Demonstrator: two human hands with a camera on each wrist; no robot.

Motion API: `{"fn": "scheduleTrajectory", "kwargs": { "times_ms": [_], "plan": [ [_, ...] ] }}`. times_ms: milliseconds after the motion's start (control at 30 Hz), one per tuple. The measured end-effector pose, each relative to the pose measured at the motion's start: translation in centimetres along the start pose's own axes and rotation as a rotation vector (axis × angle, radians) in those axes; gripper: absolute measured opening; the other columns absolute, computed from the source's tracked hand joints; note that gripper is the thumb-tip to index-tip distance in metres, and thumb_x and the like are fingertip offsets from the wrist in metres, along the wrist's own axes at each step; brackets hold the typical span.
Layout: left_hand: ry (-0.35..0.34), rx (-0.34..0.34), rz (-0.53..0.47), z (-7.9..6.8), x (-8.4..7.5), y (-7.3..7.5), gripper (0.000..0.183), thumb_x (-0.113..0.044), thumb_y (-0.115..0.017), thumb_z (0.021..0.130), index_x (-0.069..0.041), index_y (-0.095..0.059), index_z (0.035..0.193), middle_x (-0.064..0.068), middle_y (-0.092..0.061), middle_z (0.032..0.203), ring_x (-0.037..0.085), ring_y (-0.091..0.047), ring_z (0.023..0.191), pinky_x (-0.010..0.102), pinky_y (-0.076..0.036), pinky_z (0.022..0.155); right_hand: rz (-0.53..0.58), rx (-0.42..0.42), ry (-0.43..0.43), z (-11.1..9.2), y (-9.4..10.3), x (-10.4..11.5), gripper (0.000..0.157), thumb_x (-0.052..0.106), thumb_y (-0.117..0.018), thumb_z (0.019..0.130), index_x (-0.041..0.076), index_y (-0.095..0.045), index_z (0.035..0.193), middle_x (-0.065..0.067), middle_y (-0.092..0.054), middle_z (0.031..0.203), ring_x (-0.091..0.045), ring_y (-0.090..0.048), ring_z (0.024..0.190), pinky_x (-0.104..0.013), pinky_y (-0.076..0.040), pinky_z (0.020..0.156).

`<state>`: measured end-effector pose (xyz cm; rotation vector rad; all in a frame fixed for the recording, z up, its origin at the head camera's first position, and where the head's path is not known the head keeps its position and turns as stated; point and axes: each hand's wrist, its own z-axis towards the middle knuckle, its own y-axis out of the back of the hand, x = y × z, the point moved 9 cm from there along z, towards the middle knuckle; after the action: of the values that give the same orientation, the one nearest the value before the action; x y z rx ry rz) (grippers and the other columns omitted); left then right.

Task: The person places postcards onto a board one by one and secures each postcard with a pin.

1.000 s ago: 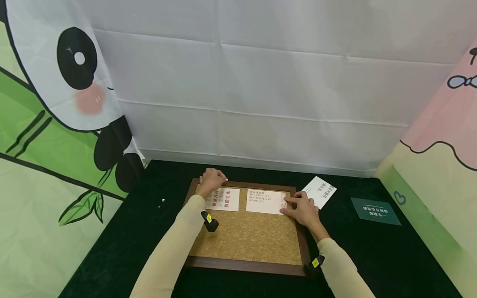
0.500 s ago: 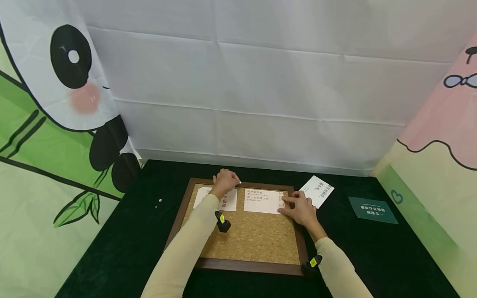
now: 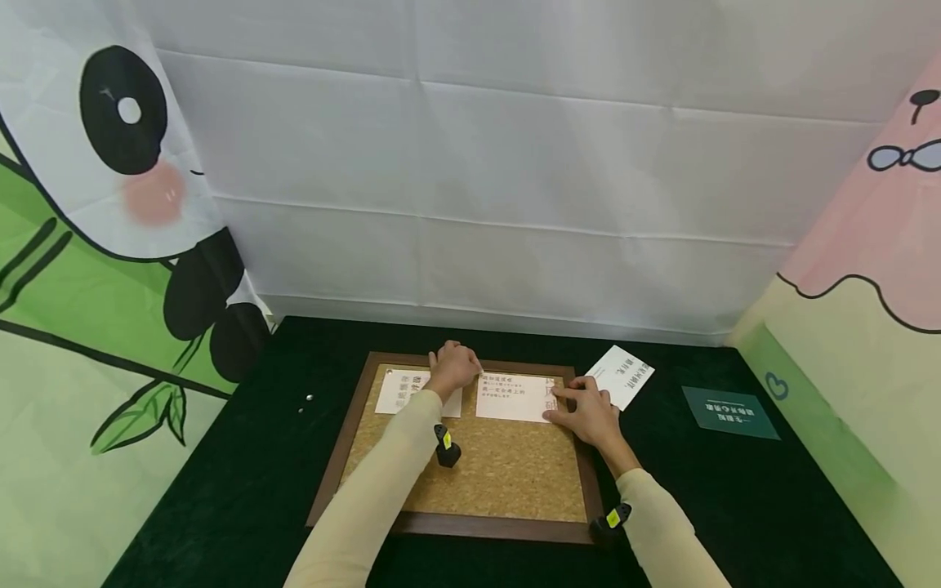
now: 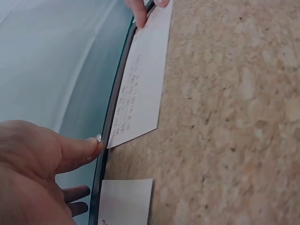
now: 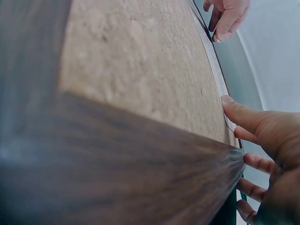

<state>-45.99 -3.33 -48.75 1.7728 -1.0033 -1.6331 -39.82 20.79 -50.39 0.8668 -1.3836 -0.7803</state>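
Observation:
My left hand (image 3: 453, 367) pinches a small clear push pin (image 4: 99, 138) between thumb and finger, at the upper left corner of a white printed card (image 3: 510, 400). That card lies on a cork board (image 3: 492, 469) with a brown frame. At the card's right edge, my right hand (image 3: 592, 412) presses it with thumb and index fingertips, the other fingers spread over the board's frame. Left of it lies a second white printed card (image 3: 397, 390), partly hidden by the left hand and sleeve.
Another white card (image 3: 621, 376) lies on the dark green cloth just beyond the board's right side. Farther right is a green card (image 3: 730, 412). Two tiny pieces, one a shiny pin (image 3: 309, 398), lie left of the board. A white curtain (image 3: 470, 196) hangs behind.
My left hand has moved right with the push pin, from over the left card to the right card's upper left corner. The right hand stays at its card's edge.

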Motion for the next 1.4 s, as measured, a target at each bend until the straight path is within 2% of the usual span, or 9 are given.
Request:
{"fn": "scheduleTrajectory", "kwargs": {
  "times_ms": [233, 433, 633, 867, 1033, 1167, 1400],
  "plan": [
    [0.004, -0.008, 0.026, 0.3, 0.2, -0.8, 0.024, -0.019, -0.06, 0.097, -0.013, -0.065, 0.075, 0.016, -0.037, 0.152, 0.035, -0.026, 0.145, 0.06, -0.003, 0.118, -0.003, 0.004, -0.002, 0.0, -0.1, 0.0, 0.056, 0.044, -0.076, 0.082, 0.022, -0.063, 0.132, -0.013, -0.041, 0.141, -0.041, -0.042, 0.115, -0.063, -0.033, 0.092],
    [0.005, -0.013, 0.03, 0.3, -0.1, -0.8, 0.022, -0.018, -0.06, 0.097, -0.013, -0.065, 0.076, 0.016, -0.041, 0.147, 0.036, -0.031, 0.142, 0.06, -0.005, 0.118, 0.006, 0.005, -0.01, 0.1, -0.2, -0.2, 0.056, 0.043, -0.076, 0.082, 0.021, -0.063, 0.132, -0.014, -0.041, 0.141, -0.041, -0.041, 0.116, -0.063, -0.031, 0.093],
    [-0.005, -0.05, 0.015, 0.1, -0.4, -0.7, 0.023, -0.013, -0.057, 0.097, -0.011, -0.067, 0.076, 0.016, -0.052, 0.136, 0.036, -0.041, 0.133, 0.062, -0.007, 0.117, -0.004, 0.003, -0.008, 0.1, -0.2, -0.3, 0.055, 0.043, -0.076, 0.083, 0.021, -0.063, 0.132, -0.014, -0.041, 0.141, -0.041, -0.042, 0.116, -0.064, -0.032, 0.092],
    [-0.015, -0.082, 0.05, -0.1, -0.7, -0.6, 0.025, -0.009, -0.057, 0.096, -0.01, -0.065, 0.073, 0.014, -0.06, 0.122, 0.037, -0.049, 0.125, 0.062, -0.012, 0.116, 0.002, -0.011, -0.002, 0.2, -0.3, -0.3, 0.055, 0.041, -0.077, 0.082, 0.02, -0.064, 0.131, -0.014, -0.042, 0.14, -0.041, -0.042, 0.115, -0.063, -0.032, 0.092],
    [-0.03, -0.116, 0.07, -0.2, -0.6, -0.2, 0.006, -0.013, -0.066, 0.093, -0.01, -0.064, 0.088, 0.01, -0.062, 0.111, 0.035, -0.054, 0.118, 0.062, -0.015, 0.116, 0.001, -0.002, -0.01, 0.2, -0.4, -0.2, 0.056, 0.042, -0.077, 0.082, 0.021, -0.063, 0.132, -0.013, -0.041, 0.141, -0.041, -0.041, 0.115, -0.063, -0.031, 0.093],
    [-0.026, -0.139, 0.083, -0.3, -0.3, 0.2, 0.017, -0.018, -0.072, 0.089, -0.013, -0.062, 0.102, 0.009, -0.061, 0.112, 0.037, -0.051, 0.12, 0.063, -0.015, 0.115, -0.014, 0.01, -0.014, 0.2, -0.4, -0.1, 0.056, 0.043, -0.076, 0.082, 0.022, -0.063, 0.132, -0.013, -0.041, 0.141, -0.041, -0.041, 0.116, -0.062, -0.032, 0.092],
    [-0.031, -0.147, 0.098, -0.3, -0.1, 0.3, 0.02, -0.025, -0.073, 0.088, -0.018, -0.063, 0.104, 0.009, -0.059, 0.117, 0.039, -0.047, 0.121, 0.064, -0.016, 0.113, -0.045, 0.022, -0.012, 0.2, -0.2, 0.0, 0.055, 0.045, -0.075, 0.083, 0.023, -0.063, 0.133, -0.013, -0.042, 0.14, -0.041, -0.04, 0.116, -0.059, -0.034, 0.09]
  ]
}}
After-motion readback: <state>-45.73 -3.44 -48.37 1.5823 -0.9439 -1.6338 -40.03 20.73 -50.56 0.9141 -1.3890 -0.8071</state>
